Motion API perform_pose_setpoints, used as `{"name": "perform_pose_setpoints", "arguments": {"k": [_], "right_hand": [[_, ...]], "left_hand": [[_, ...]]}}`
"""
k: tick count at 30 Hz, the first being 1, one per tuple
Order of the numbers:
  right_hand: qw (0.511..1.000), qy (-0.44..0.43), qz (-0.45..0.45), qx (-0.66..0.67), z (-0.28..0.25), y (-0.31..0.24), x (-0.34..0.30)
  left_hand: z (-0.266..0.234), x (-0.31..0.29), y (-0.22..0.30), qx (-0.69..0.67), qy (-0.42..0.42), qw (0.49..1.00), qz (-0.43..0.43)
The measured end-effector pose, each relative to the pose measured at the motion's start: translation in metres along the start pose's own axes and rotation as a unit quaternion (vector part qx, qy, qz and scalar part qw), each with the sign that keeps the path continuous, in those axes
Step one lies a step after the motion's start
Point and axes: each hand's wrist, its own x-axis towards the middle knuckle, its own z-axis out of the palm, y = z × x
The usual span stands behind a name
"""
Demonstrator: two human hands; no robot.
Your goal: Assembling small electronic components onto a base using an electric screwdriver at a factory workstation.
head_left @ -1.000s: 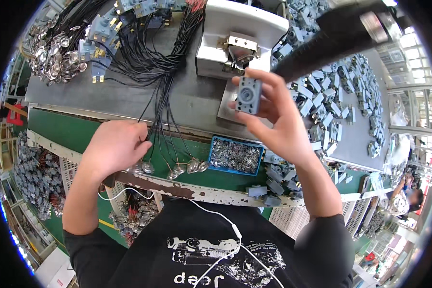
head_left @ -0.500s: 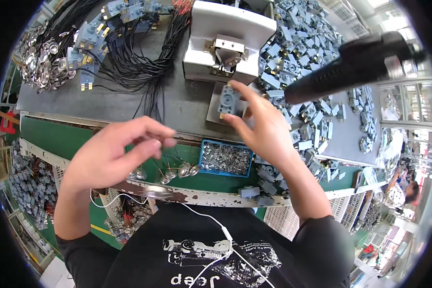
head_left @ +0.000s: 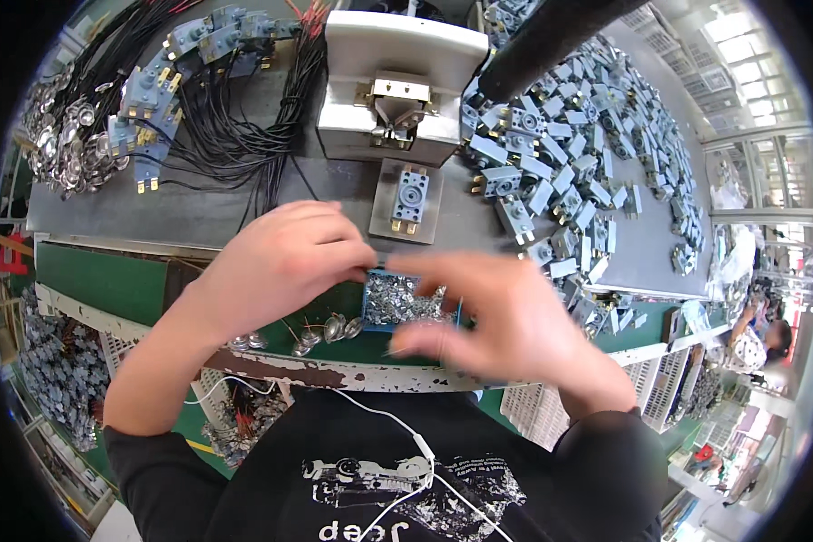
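Note:
A grey rectangular block with brass tabs and a round centre lies on a square metal plate, below the metal jaws of a white machine. My left hand is just in front of the plate, fingers curled and pressed together; whatever they pinch is hidden. My right hand, smeared by motion, hovers over a blue tray of small metal parts, thumb and fingers apart and nothing seen between them. Both hands' fingertips are close together near the tray's far edge.
Loose grey blocks are heaped on the right of the bench. Black wires joined to grey blocks and round metal discs cover the left. A dark bar slants above the heap. Discs on wires lie left of the tray.
My right hand has let go of the grey block on the plate and come back over the tray. My left hand has moved right and forward, its fingers now drawn together.

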Motion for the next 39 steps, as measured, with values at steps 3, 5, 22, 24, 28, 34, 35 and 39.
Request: {"name": "perform_pose_setpoints", "arguments": {"k": [3,5,22,24,28,34,35,39], "right_hand": [[0.981,-0.073,-0.028,-0.180,0.012,-0.011,-0.012],[0.987,0.007,-0.040,-0.156,0.009,0.014,-0.012],[0.904,0.271,0.084,0.319,0.030,0.031,0.005],[0.884,0.072,0.169,0.431,0.013,0.039,0.003],[0.894,0.088,0.164,0.408,0.016,0.041,0.004],[0.906,0.170,0.176,0.346,0.027,0.032,-0.006],[0.901,0.161,0.171,0.364,0.028,0.033,-0.006],[0.887,0.170,0.147,0.403,0.034,0.039,0.002]], "left_hand": [[0.005,0.015,0.000,-0.023,-0.035,0.999,0.003],[0.003,0.019,0.004,-0.016,-0.028,0.999,-0.005],[-0.009,0.026,-0.008,-0.084,0.019,0.996,-0.011],[-0.020,0.027,-0.010,-0.063,-0.008,0.998,-0.001],[-0.017,0.023,-0.007,-0.045,-0.008,0.999,-0.008],[-0.016,0.022,-0.005,-0.055,-0.009,0.998,-0.022],[-0.018,0.020,-0.006,-0.043,-0.022,0.999,-0.024],[-0.017,0.018,0.000,-0.026,-0.017,0.999,-0.035]]}}
